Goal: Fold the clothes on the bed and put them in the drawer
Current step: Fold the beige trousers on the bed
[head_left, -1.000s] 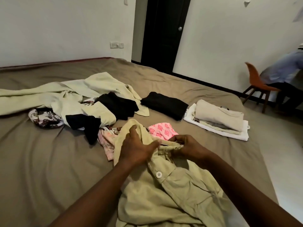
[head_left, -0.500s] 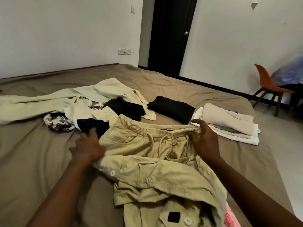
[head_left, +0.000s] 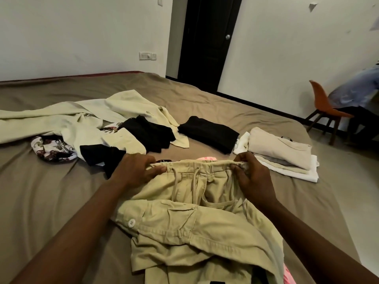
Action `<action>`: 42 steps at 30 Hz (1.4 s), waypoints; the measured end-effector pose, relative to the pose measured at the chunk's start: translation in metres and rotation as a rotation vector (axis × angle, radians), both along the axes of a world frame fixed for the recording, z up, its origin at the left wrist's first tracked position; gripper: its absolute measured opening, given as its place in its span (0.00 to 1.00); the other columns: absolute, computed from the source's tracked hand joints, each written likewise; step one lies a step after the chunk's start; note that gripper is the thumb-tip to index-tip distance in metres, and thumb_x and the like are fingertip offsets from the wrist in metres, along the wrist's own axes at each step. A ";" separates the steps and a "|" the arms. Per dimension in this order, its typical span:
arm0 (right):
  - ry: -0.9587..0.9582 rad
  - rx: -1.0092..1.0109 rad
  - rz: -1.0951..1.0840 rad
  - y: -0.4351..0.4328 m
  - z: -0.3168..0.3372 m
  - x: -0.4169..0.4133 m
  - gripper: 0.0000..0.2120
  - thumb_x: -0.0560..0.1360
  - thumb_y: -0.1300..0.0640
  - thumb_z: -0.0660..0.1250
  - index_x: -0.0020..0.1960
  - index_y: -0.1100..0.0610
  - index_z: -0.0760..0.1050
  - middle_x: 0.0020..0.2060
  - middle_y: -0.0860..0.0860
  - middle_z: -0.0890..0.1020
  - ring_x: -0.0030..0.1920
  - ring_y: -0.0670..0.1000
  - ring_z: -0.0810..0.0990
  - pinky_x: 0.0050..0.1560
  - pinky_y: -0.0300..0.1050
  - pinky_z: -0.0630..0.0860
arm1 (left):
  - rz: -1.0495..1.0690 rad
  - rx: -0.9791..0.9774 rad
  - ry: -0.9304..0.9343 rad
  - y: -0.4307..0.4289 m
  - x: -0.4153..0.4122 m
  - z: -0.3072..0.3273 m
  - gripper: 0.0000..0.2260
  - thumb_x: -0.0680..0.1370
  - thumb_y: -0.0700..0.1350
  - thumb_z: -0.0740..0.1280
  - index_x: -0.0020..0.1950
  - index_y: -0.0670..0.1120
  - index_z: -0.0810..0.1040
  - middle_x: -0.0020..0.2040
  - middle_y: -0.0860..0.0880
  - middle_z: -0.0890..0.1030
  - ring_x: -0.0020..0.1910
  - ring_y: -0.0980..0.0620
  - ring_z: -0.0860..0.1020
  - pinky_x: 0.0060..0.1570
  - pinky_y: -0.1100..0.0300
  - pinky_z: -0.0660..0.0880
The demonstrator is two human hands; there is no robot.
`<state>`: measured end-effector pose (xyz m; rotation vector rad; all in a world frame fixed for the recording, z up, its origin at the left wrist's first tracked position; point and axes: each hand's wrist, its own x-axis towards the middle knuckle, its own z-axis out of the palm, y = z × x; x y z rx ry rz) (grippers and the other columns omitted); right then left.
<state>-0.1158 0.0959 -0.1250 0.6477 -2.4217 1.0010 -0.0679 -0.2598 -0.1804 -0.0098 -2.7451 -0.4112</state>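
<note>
Khaki cargo trousers (head_left: 194,228) lie bunched on the brown bed (head_left: 41,197) in front of me, drawstring waistband facing away. My left hand (head_left: 135,171) grips the waistband's left end and my right hand (head_left: 252,177) grips its right end, stretching it between them. A pink garment (head_left: 207,158) peeks out behind the waistband. Unfolded cream clothes (head_left: 82,117), black pieces (head_left: 147,132) and a floral garment (head_left: 51,149) lie in a heap at the left. A folded black item (head_left: 207,133) and a folded cream and white stack (head_left: 281,152) sit at the right.
A dark door (head_left: 209,42) stands closed behind the bed. An orange chair (head_left: 326,109) is on the floor at the right, with a person in a blue shirt (head_left: 356,95) seated beside it. No drawer is in view.
I pulled the trousers out of a bunch and spread the waistband wide. Both hands have now come closer together along the waistband, and it sits lower and nearer to me.
</note>
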 end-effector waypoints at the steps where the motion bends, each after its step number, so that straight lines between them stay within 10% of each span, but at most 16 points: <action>1: -0.037 -0.060 -0.055 0.000 -0.003 -0.005 0.06 0.78 0.54 0.72 0.50 0.48 0.75 0.39 0.44 0.81 0.40 0.44 0.78 0.39 0.38 0.70 | 0.027 -0.007 0.067 -0.004 -0.001 0.000 0.33 0.72 0.80 0.50 0.33 0.52 0.72 0.32 0.53 0.72 0.39 0.44 0.79 0.39 0.53 0.68; 4: -0.145 -0.172 -0.221 -0.003 -0.013 -0.019 0.07 0.77 0.53 0.74 0.48 0.50 0.75 0.39 0.45 0.81 0.44 0.51 0.79 0.41 0.46 0.66 | 0.198 0.041 0.191 -0.012 -0.004 0.006 0.31 0.71 0.76 0.61 0.43 0.49 0.85 0.43 0.48 0.76 0.47 0.42 0.78 0.44 0.50 0.76; 9: -0.324 -0.214 -0.304 -0.028 -0.021 -0.025 0.13 0.76 0.45 0.74 0.49 0.53 0.76 0.40 0.48 0.80 0.46 0.55 0.78 0.47 0.48 0.71 | 0.387 0.339 -0.213 -0.005 -0.007 -0.001 0.30 0.74 0.71 0.67 0.58 0.46 0.79 0.59 0.41 0.80 0.58 0.39 0.79 0.53 0.51 0.76; 15: -0.515 -0.454 -0.368 -0.036 -0.013 -0.018 0.17 0.73 0.44 0.77 0.55 0.53 0.80 0.49 0.50 0.83 0.52 0.54 0.81 0.59 0.52 0.78 | 0.454 1.020 -0.188 -0.018 -0.005 0.011 0.29 0.60 0.56 0.85 0.55 0.50 0.78 0.55 0.44 0.82 0.53 0.45 0.81 0.51 0.53 0.80; 22: -0.600 -0.900 -0.359 -0.098 -0.018 0.037 0.16 0.72 0.45 0.79 0.50 0.55 0.79 0.45 0.53 0.84 0.44 0.53 0.82 0.48 0.48 0.78 | 0.477 0.652 0.369 0.072 0.032 0.064 0.30 0.67 0.43 0.82 0.65 0.51 0.74 0.56 0.45 0.79 0.49 0.47 0.77 0.49 0.56 0.72; 30: -0.592 -0.919 -0.173 -0.131 -0.084 0.102 0.09 0.74 0.45 0.77 0.52 0.37 0.80 0.47 0.47 0.87 0.46 0.50 0.87 0.45 0.57 0.86 | 0.246 0.876 0.005 0.123 0.070 0.027 0.14 0.66 0.49 0.80 0.49 0.55 0.83 0.45 0.56 0.86 0.42 0.60 0.84 0.46 0.54 0.83; 42: -0.724 -1.069 -0.034 -0.115 -0.097 0.103 0.10 0.80 0.60 0.71 0.60 0.52 0.82 0.51 0.52 0.87 0.51 0.48 0.87 0.50 0.45 0.84 | 0.075 0.580 -0.035 0.134 0.091 0.036 0.07 0.68 0.52 0.78 0.39 0.52 0.82 0.34 0.57 0.83 0.33 0.58 0.81 0.34 0.58 0.78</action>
